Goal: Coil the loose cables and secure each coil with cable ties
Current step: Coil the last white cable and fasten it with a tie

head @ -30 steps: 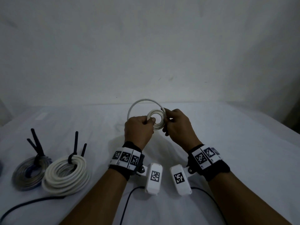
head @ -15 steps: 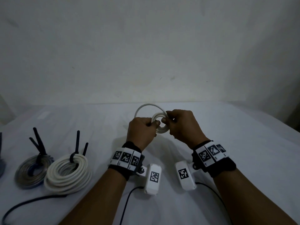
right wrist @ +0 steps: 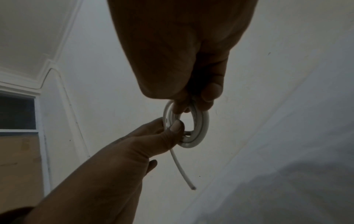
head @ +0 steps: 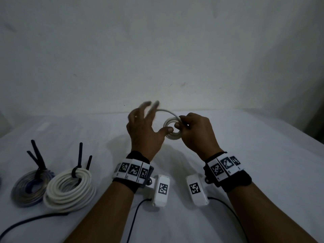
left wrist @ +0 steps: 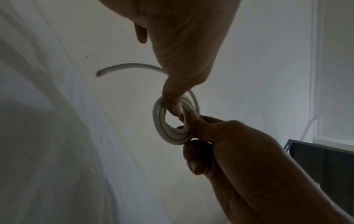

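Note:
A small white cable coil [head: 173,136] [left wrist: 158,116] [right wrist: 205,125] is held up over the white-covered table [head: 263,155]. My right hand [head: 178,124] [right wrist: 191,104] pinches its right side between thumb and fingers. My left hand [head: 157,118] has its fingers spread upward and blurred, and only its thumb [left wrist: 172,104] [right wrist: 176,126] rests in the ring's opening. The cable's loose end [left wrist: 99,74] [right wrist: 192,188] arcs free from the coil past the left fingers.
At the near left lie a bigger white coil [head: 70,188] and a grey coil [head: 29,188], each bound with a black tie [head: 79,158] [head: 37,155] that sticks up. A black lead [head: 26,223] runs along the front left. A plain wall stands behind.
My left hand has let go of the coil and spread its fingers, keeping only the thumb on it. The wide outer loop has shrunk to a short free arc. Both hands have risen a little.

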